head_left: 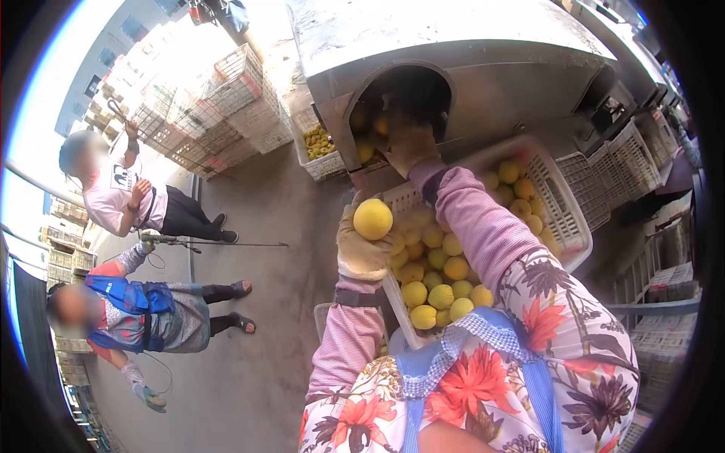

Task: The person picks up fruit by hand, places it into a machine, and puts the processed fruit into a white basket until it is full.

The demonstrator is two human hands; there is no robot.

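My left hand (365,255), in a pale work glove, grips a round yellow peach (373,220) above the left side of a white plastic crate (580,240). Many yellow-green peaches (456,268) fill this crate, which stands against my front. My right hand (414,145), also gloved, reaches into the round dark opening (389,83) of a metal machine. Its fingers are lost in the shadow there, so what they hold cannot be made out. A few peaches (365,152) lie at the lower edge of the opening, beside that hand.
The metal machine (498,83) stands across the far side of the crate. Left of it sits another crate (323,167) with small yellow fruit. White crates (226,106) are stacked behind. Two people (124,189) (151,309) stand at left, one holding a thin rod (226,244).
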